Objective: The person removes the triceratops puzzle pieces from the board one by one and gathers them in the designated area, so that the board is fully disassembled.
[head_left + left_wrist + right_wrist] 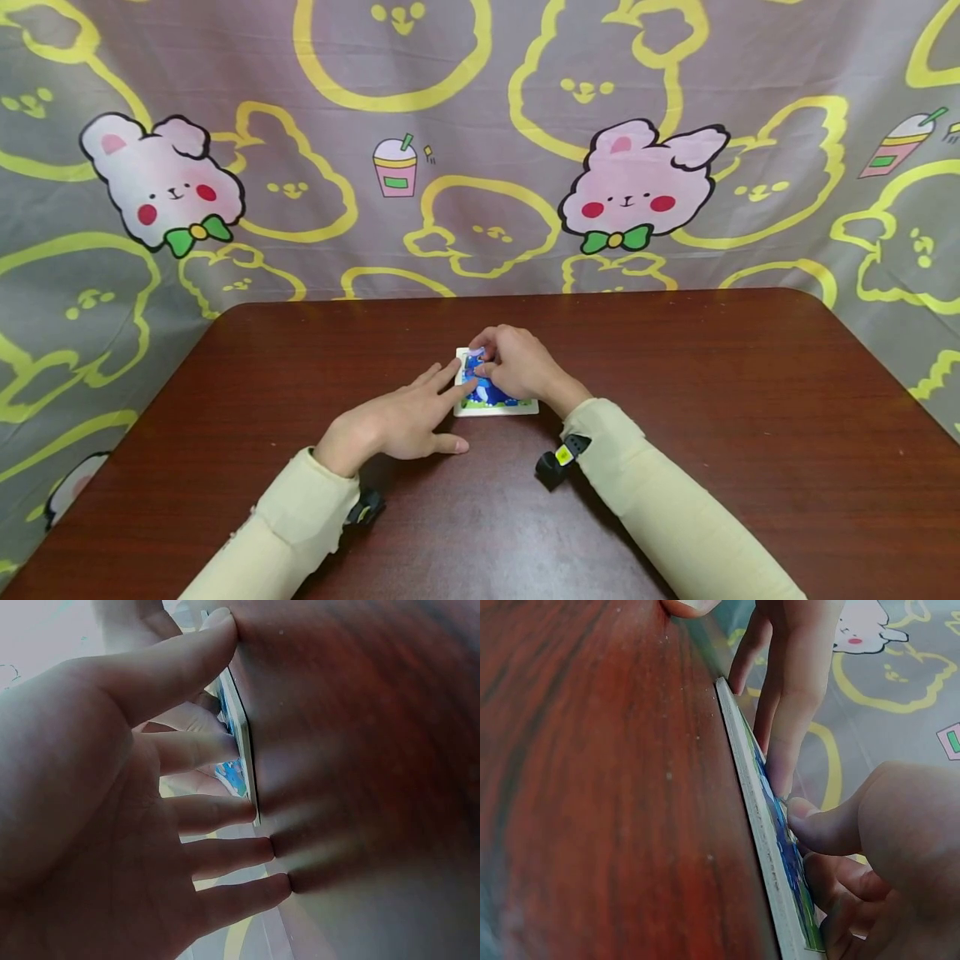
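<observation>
A small puzzle board (495, 411) with a white border and a blue cartoon picture lies flat on the table. My left hand (401, 417) spreads straight fingers at its left side. The index fingertip reaches over the picture, another finger meets the border, and the thumb is on the table in front. From the right, my right hand (523, 364) bends over the board, thumb and index finger pinching a small puzzle piece (477, 353) with a lilac edge at the upper left of the picture. The curled fingers hide much of the picture's upper right.
The dark reddish-brown wooden table (712, 400) extends around the board on all sides. Behind it hangs a grey curtain (480, 125) with yellow outlines and pink rabbit faces. A black wrist camera (555, 468) is strapped at the right cuff, another (366, 507) at the left.
</observation>
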Motion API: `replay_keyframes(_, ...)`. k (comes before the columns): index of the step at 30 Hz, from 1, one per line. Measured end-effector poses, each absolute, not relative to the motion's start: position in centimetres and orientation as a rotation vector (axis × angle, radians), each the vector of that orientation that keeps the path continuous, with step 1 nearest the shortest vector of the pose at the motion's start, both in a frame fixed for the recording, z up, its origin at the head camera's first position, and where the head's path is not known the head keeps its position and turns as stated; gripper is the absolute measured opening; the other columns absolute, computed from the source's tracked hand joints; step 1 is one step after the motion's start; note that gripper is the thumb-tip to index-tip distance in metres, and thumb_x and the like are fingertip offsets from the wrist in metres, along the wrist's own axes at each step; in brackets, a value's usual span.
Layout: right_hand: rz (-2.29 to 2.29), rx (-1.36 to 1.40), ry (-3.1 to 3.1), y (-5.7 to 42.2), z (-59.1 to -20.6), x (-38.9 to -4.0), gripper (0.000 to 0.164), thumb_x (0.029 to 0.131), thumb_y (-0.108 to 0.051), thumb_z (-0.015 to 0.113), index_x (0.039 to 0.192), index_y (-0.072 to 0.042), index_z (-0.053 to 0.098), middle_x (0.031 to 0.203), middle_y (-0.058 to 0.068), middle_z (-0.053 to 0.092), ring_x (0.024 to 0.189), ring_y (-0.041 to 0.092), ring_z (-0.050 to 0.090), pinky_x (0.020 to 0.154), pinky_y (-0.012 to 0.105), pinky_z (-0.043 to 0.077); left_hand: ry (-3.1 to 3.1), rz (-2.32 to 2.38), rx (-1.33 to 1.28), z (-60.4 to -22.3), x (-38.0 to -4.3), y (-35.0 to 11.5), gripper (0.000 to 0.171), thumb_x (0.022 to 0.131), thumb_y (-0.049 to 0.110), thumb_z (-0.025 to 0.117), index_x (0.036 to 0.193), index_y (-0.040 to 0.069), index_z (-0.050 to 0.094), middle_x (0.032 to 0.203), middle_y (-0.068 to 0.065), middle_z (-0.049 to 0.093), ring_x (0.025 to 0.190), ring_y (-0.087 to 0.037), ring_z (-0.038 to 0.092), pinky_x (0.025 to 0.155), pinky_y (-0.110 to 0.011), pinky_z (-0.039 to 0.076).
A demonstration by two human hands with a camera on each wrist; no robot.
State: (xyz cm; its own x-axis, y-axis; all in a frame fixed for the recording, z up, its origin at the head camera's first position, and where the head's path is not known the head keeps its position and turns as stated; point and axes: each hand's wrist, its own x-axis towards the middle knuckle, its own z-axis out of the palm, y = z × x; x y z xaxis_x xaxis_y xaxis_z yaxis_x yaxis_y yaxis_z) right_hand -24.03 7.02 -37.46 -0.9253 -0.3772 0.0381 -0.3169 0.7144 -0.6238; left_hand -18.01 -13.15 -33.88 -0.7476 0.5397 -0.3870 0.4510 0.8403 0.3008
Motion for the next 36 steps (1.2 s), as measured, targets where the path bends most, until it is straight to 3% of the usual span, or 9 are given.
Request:
replay_keyframes(8,-1.020,-0.559,2.814,7.10,-37.25,-23.98,0.029,0.100,-0.016,0.074,0.128,-0.010,0.071,0.109,0.007,0.071,0.099,0.023,0.065,0.095,0.044,0.056,2.556,0.262,0.733,-33.93,-18.04,-13.17,0.085,0.103,0.046,0.067,0.171,0.020,0.024,0.181,-0.011,0.001,0.167,-0.039,0.006,0.129,-0.060,0.027)
replay_keyframes(19,-1.048,-0.557,2.785,7.32,-36.98,-24.03,0.027,0.102,-0.014,0.071,0.129,-0.010,0.070,0.110,0.008,0.072,0.098,0.022,0.066,0.094,0.043,0.056,2.557,0.251,0.720,-33.98,-18.05,-13.06,0.085,0.103,0.047,0.068,0.171,0.022,0.024,0.181,-0.010,0.001,0.168,-0.039,0.004,0.130,-0.060,0.026)
replay_keyframes(36,-1.089,-0.587,2.745,7.97,-36.64,-24.15,0.027,0.103,-0.010,0.069,0.130,-0.009,0.069,0.120,0.011,0.071,0.114,0.027,0.070,0.104,0.047,0.058,2.553,0.257,0.719,-33.96,-18.16,-12.98,0.083,0.104,0.047,0.067,0.171,0.023,0.024,0.181,-0.010,0.001,0.168,-0.038,0.003,0.130,-0.061,0.026)
